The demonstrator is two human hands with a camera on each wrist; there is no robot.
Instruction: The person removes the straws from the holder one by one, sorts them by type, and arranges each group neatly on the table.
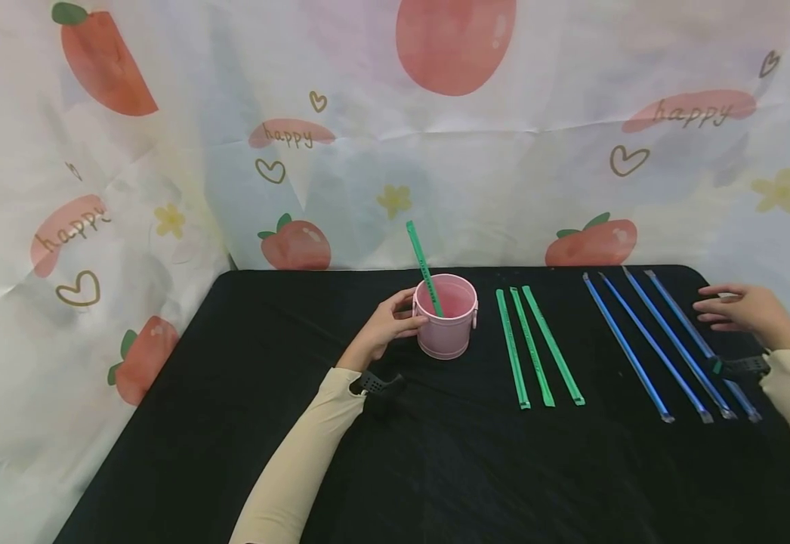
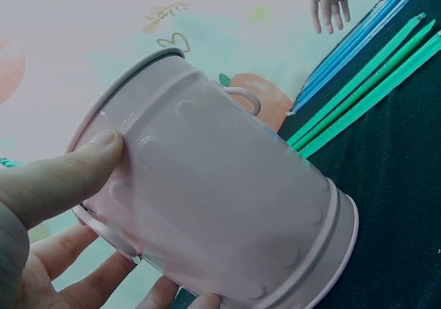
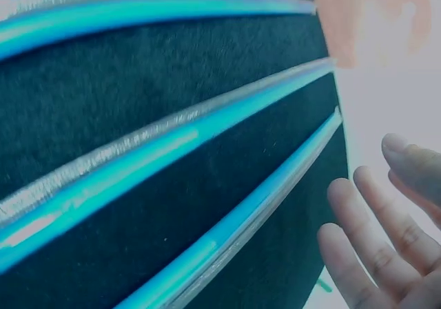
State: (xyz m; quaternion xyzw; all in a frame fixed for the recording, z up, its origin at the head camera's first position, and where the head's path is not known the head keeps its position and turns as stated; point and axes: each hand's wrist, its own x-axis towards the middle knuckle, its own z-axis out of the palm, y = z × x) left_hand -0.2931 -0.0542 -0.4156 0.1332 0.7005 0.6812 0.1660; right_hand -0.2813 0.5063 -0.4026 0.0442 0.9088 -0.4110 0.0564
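Observation:
A small pink bucket [image 1: 444,338] with side handles stands upright on the black-covered table. My left hand [image 1: 388,323] grips its left side; in the left wrist view the thumb lies on the near wall close to the rim, the other fingers round the handle side. One green wrapped straw [image 1: 424,263] leans inside the bucket, its top sticking out. Three more green straws [image 1: 532,347] lie side by side to its right. Farther right are several blue straws [image 1: 626,347] in clear wrappers. My right hand [image 1: 742,308] hovers with fingers extended beside the rightmost blue straw, holding nothing.
The black table [image 1: 436,468] ends at a back edge just behind the bucket and straws. A pale curtain [image 1: 347,60] printed with fruit, hearts and "happy" hangs behind it and along the left side.

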